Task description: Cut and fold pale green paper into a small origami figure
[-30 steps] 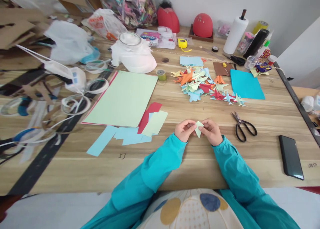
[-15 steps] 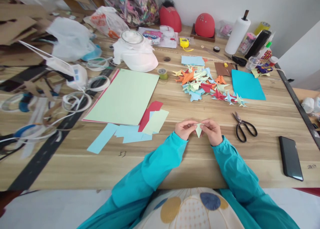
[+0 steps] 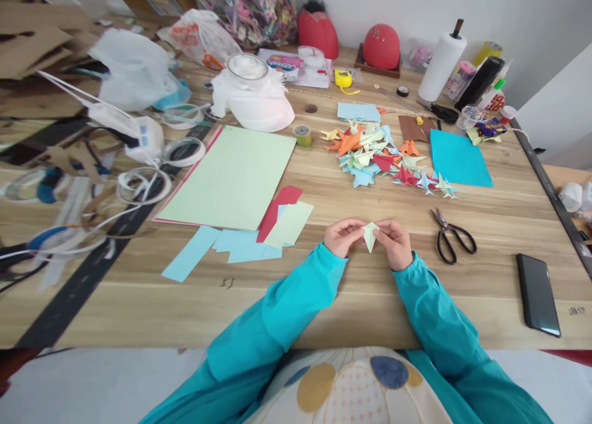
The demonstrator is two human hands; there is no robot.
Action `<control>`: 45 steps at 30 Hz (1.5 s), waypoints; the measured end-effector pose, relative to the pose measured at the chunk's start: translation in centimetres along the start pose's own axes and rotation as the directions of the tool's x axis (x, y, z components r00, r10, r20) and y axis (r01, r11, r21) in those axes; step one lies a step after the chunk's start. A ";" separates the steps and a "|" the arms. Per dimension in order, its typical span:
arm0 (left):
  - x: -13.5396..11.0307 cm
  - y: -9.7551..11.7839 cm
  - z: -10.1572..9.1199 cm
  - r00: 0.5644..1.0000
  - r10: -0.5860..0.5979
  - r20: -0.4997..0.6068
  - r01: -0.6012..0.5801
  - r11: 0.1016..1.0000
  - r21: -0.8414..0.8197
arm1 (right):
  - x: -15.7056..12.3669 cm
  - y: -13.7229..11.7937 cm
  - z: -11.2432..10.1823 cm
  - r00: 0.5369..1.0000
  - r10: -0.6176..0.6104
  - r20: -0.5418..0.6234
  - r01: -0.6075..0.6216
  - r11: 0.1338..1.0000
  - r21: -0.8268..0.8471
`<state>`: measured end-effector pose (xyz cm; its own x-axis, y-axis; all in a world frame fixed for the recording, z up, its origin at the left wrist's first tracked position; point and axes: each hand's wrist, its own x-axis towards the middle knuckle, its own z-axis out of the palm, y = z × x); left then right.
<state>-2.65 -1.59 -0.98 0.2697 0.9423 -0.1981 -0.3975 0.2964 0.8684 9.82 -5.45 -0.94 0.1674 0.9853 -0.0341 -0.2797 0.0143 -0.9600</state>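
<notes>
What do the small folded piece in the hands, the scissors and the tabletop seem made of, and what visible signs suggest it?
Folded piece: matt pale green paper, judging by its creases and thin edges.
Scissors: blades probably metal, from their grey look; smooth black handles, perhaps plastic-coated.
Tabletop: satin-looking wood or wood-effect laminate, from its streaky grain.

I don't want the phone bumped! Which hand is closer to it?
Right. The right hand is left of the phone and a bit farther forward; the left hand is farther left, across the folded paper.
</notes>
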 end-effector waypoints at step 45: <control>-0.1 0.5 0.0 0.976 0.192 0.100 -0.212 0.944 0.254 | -0.4 -0.5 0.3 0.996 -0.084 -0.016 0.079 0.975 -0.209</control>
<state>-2.91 -1.54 -0.53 0.2744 0.9614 0.0190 -0.2095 0.0405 0.9770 9.60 -5.75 -0.37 0.2058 0.9777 0.0421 -0.0620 0.0559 -0.9965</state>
